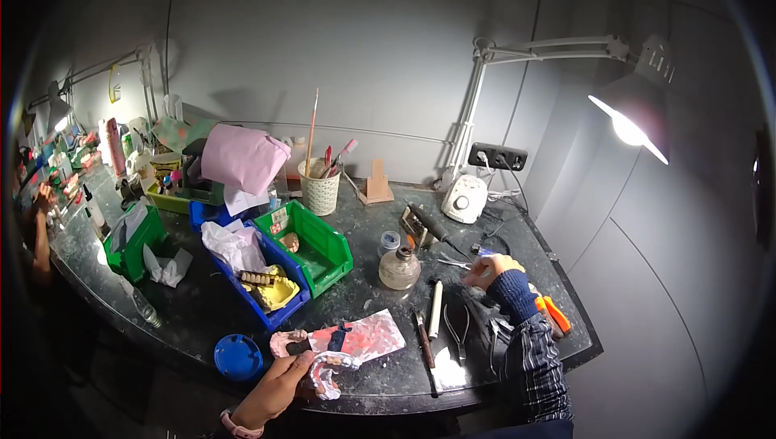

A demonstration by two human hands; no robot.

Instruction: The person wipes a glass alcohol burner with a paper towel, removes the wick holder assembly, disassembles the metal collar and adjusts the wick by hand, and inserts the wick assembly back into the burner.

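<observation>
My left hand (279, 386) is closed on a white dental cast (326, 376), a horseshoe-shaped arch held over the front edge of the bench. Just behind it lies another, pinkish dental cast (284, 344) beside a pink-and-white smeared sheet (372, 337). My right hand (491, 271) is at the right of the bench with its fingers curled together; what they hold, if anything, is too small to make out. Close to its fingertips lies a metal hand tool (454, 262). Pliers (458, 332), a white stick-like tool (436, 310) and a brown-handled knife (425, 342) lie between my hands.
A glass burner bottle (399, 269) stands mid-bench. Left of it are a green bin (331, 265) and a blue bin (283, 314) holding casts. A blue lid (238, 357) lies at the front. Orange-handled tool (556, 315), white control box (465, 199) and lamp (638, 107) are right. Another person's arm (40, 237) shows far left.
</observation>
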